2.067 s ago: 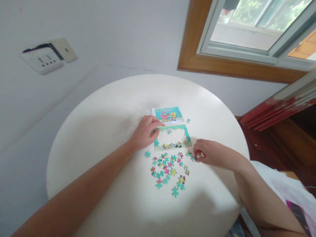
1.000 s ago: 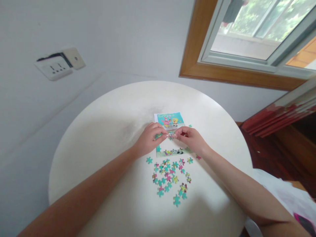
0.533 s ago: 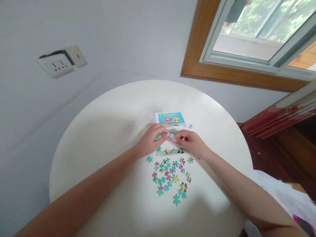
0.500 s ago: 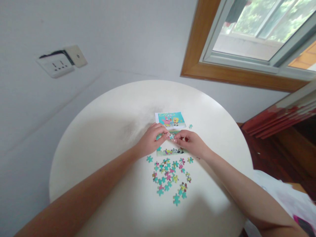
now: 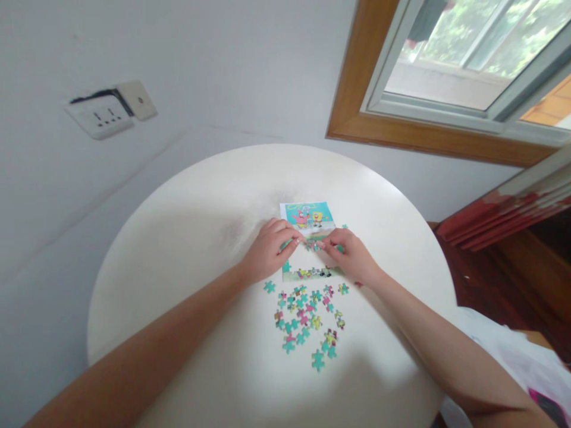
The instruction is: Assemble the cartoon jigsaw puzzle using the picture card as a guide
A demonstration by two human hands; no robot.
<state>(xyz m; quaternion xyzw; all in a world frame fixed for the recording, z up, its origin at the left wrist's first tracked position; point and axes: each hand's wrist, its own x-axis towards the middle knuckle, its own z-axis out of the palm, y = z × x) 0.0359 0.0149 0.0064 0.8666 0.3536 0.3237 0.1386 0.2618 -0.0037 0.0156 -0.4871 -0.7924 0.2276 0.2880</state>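
My left hand (image 5: pixel 270 251) and my right hand (image 5: pixel 351 254) meet over a partly assembled jigsaw puzzle (image 5: pixel 297 276), fingers closed in a pinch. Between the fingertips is a small puzzle piece (image 5: pixel 311 245), low at the upper part of the puzzle; my fingers partly cover it. Joined pieces with cartoon figures run along the puzzle's lower edge, around a white middle. Right behind it lies a picture card (image 5: pixel 307 215) with a pink and a yellow cartoon character. Loose puzzle pieces (image 5: pixel 303 316), mostly teal, pink and yellow, are scattered in front of the puzzle.
Everything lies on a round white table (image 5: pixel 187 208). One teal piece (image 5: pixel 318 360) sits nearest me. A wall with a socket (image 5: pixel 100 117) rises at the left, and a wood-framed window (image 5: pixel 352 119) is at the right. White plastic (image 5: pixel 499 339) lies beside the table, lower right.
The puzzle piece between my fingertips has gone from being held up to lying lower against the puzzle's upper part. My right hand has shifted slightly; the loose pieces stay put.
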